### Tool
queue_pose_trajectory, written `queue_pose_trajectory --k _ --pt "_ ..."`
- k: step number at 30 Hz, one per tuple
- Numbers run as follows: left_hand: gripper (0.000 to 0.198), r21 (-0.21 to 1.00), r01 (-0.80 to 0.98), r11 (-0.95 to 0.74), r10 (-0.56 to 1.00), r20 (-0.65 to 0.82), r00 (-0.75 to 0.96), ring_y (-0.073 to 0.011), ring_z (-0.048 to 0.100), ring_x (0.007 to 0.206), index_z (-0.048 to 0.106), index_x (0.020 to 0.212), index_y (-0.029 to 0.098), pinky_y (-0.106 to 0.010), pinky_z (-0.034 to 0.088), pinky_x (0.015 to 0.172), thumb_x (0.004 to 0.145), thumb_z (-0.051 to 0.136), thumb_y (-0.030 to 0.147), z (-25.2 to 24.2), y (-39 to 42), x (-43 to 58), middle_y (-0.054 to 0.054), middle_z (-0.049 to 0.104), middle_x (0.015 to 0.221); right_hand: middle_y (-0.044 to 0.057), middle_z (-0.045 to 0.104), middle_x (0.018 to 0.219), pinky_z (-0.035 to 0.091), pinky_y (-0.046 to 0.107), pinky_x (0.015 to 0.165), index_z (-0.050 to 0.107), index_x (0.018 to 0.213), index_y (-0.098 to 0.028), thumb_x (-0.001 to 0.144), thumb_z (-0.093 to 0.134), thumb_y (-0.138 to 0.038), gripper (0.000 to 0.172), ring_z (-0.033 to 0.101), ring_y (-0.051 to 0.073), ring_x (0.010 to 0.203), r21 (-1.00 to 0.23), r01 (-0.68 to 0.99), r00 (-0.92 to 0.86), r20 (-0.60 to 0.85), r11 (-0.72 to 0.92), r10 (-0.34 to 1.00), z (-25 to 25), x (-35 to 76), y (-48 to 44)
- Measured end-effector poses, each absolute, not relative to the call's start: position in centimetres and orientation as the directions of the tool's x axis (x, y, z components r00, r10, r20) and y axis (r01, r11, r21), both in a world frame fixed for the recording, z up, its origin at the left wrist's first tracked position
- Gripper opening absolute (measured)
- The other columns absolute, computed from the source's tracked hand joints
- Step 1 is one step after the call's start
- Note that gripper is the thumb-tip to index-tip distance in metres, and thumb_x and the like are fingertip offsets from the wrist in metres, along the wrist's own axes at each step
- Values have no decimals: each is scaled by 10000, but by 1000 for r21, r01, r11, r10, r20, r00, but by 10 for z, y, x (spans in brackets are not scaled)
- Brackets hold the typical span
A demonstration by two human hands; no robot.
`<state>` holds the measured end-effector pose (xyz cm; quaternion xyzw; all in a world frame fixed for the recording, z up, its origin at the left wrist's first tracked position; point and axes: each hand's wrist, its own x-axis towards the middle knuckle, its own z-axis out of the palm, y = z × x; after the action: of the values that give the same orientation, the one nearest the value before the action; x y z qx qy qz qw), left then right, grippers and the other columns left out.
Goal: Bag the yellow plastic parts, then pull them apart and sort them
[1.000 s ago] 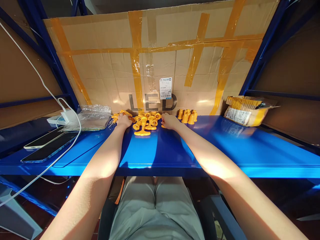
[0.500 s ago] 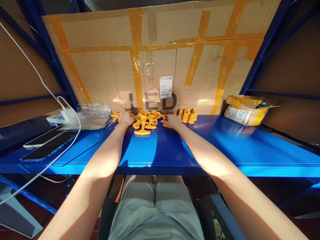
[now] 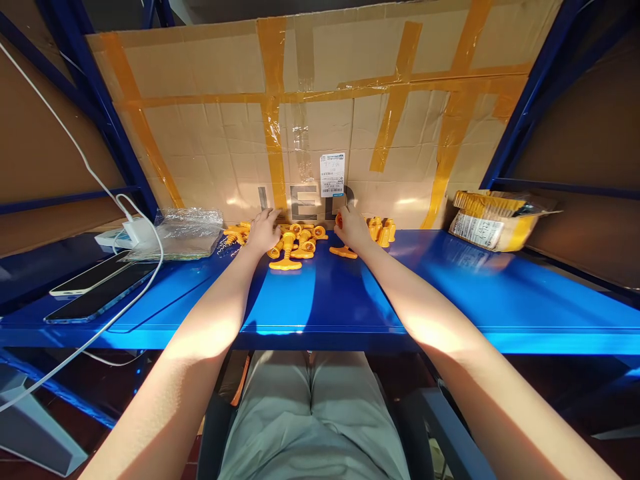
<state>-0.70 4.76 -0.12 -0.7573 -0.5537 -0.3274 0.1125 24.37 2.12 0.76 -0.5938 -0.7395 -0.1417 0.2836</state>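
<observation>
A pile of yellow plastic T-handled pieces (image 3: 287, 250) and hollow caps lies on the blue shelf, in front of the cardboard. My left hand (image 3: 265, 231) is over the left side of this pile, its fingers stretched forward and apart; what lies under the palm is hidden. To the right of the pile, my right hand (image 3: 353, 229) is closed around a yellow cap (image 3: 339, 220), whose round opening shows at the fingers. Just below that hand, a yellow T-handle (image 3: 343, 253) lies on the shelf. Several yellow caps (image 3: 384, 231) stand upright together right of my right hand.
Two phones (image 3: 100, 293), a white charger (image 3: 137, 230) with its cable, and a clear plastic bag (image 3: 187, 233) lie at the left. A taped package (image 3: 493, 221) sits at the right. A large cardboard sheet (image 3: 215, 140) rises behind the blue shelf (image 3: 280, 313).
My left hand has moved right, further over the pile. My right hand has lifted slightly, showing the cap in its fingers and the T-handle lying below it.
</observation>
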Motion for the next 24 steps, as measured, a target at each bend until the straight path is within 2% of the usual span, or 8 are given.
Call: queue_pose_trajectory --k 5,9,13,17,21,24 --pt "610 99 836 -540 672 649 358 -301 400 1394 358 1526 208 -465 334 1146 936 466 319 6 36 3 -115 464 1499 183 516 1323 420 454 1007 479 1270 -150 925 325 -116 379 485 284 1218 -35 849 -374 665 527 646 12 241 20" --pt "566 122 838 -531 696 627 350 -300 515 1293 351 1531 223 -451 419 1061 983 404 356 9 30 9 -121 513 1452 189 512 1337 379 462 1072 467 1270 -161 968 299 -171 346 457 251 1268 13 730 -508 680 684 529 12 234 17" --pt "530 176 841 -512 722 619 310 -279 609 1165 387 1510 249 -416 483 969 985 411 324 9 30 9 -106 550 1417 190 516 1334 380 480 1073 472 1262 -177 976 326 -208 322 461 258 1276 3 684 -543 670 729 507 13 229 14" --pt "510 197 807 -556 697 640 324 -261 619 1143 426 1478 227 -399 482 971 979 434 332 9 32 8 -109 561 1405 187 524 1317 394 460 1062 474 1238 -174 978 345 -216 293 491 253 1239 9 658 -563 670 753 484 13 227 14" --pt "550 212 790 -575 693 639 333 -261 654 1042 444 1444 209 -402 498 935 928 536 377 8 32 9 -118 601 1341 186 525 1312 402 428 1051 474 1226 -168 979 357 -213 276 494 242 1228 2 656 -553 682 755 479 12 228 14" --pt "495 223 799 -558 701 642 310 -246 665 960 477 1390 198 -396 509 895 914 534 320 8 33 11 -112 637 1250 189 528 1311 404 404 1040 477 1226 -152 985 368 -223 274 493 238 1223 1 665 -548 680 747 487 12 227 13"
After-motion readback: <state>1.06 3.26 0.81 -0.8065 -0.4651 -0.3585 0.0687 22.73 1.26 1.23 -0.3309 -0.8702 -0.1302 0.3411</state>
